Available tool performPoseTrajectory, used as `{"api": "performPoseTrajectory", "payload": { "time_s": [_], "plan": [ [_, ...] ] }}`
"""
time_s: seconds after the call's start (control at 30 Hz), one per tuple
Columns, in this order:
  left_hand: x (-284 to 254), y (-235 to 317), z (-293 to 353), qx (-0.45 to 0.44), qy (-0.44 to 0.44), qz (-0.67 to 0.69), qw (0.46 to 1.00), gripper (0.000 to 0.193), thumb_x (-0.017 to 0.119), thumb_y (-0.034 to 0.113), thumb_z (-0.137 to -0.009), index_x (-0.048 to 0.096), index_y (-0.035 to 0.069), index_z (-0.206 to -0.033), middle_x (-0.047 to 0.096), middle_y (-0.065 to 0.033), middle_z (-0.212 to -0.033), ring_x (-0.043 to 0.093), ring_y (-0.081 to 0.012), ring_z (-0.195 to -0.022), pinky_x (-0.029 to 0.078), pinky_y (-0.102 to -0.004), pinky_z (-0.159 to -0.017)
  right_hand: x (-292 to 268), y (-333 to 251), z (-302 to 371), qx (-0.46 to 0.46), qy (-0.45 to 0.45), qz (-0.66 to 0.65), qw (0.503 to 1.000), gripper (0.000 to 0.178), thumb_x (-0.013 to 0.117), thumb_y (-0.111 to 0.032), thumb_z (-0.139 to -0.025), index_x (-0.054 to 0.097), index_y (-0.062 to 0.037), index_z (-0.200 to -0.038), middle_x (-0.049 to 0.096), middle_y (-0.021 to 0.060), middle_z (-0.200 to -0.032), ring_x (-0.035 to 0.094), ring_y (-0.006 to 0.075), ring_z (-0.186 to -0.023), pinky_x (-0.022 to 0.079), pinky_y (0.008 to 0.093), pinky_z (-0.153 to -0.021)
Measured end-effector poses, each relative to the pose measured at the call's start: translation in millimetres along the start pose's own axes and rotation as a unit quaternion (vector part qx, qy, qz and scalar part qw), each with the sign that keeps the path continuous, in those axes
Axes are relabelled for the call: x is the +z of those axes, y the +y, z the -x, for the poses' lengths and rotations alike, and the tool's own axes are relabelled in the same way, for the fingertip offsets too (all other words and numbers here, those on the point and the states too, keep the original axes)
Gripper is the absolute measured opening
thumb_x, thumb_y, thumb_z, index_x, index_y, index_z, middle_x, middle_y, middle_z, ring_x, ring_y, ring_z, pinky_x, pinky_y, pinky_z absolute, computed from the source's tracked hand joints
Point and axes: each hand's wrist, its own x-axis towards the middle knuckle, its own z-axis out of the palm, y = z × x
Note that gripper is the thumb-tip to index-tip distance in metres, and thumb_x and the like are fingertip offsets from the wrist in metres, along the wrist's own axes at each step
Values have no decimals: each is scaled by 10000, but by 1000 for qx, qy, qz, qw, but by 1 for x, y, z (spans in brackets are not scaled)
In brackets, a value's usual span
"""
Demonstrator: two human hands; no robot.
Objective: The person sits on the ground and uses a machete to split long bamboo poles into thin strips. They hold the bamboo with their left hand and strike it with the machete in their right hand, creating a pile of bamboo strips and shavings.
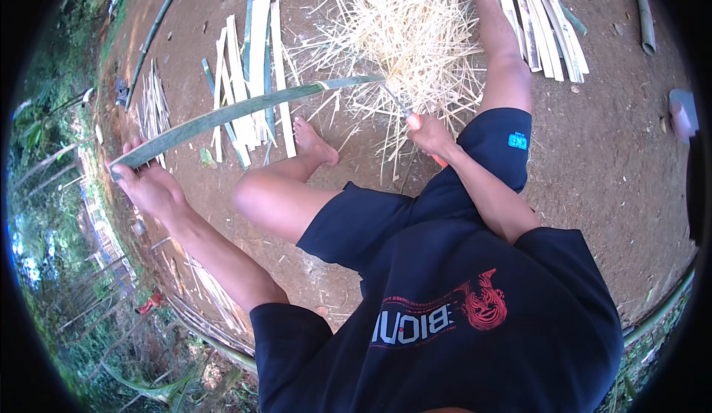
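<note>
A long green bamboo strip [222,114] slants across the front of me, rising from lower left to upper right. My left hand [152,189] grips its near left end, thumb on one side and fingers round the other. In my right hand [432,137] is a knife [413,121], its orange handle wrapped by my fingers. The narrow blade points up and left, close to the strip's far end; I cannot tell whether they touch. A small pale sliver curls up from the strip's edge near that end.
A heap of pale bamboo shavings [408,31] lies between my spread legs. Split bamboo strips [259,64] rest on the dirt at left, more strips [545,24] at far right. Thin sticks [153,101] and a long pole [159,31] lie further left; a bamboo tube [644,20] is at right.
</note>
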Motion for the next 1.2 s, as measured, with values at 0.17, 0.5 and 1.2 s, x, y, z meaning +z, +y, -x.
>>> {"api": "performPoseTrajectory", "payload": {
  "time_s": [0.17, 0.5, 1.2],
  "plan": [
    [12, -5, 12, 101, 89, -194, 972, 554, 453, 346, -1025, 211, 46, -1422, 348, -268, -1326, 451, -379, -1230, 431, -521, -1010, 6, -94, 78, -104, -52, -21, 993, 311, 613, -186, -800, 604, -11, -1057, 661, 197, -847, 664, 290, -705, 522, 421, -686],
    [27, 15, 41, 192, 32, -336, 922, 471, 469, 342, -1029, 324, 98, -1405, 364, -161, -1300, 425, -236, -1140, 379, -402, -965, 26, -145, 130, -292, -52, -52, 954, 261, 637, -193, -790, 598, -17, -979, 640, 239, -721, 653, 410, -675, 500, 460, -611],
    [17, 38, 56, 209, -36, -321, 923, 316, 587, 271, -990, 446, 43, -1158, 459, -68, -1031, 484, -145, -882, 426, -288, -827, 11, -156, 140, -302, -56, -54, 950, 235, 641, -191, -803, 589, -24, -961, 647, 212, -751, 657, 395, -718, 499, 440, -661]
  ]
}}
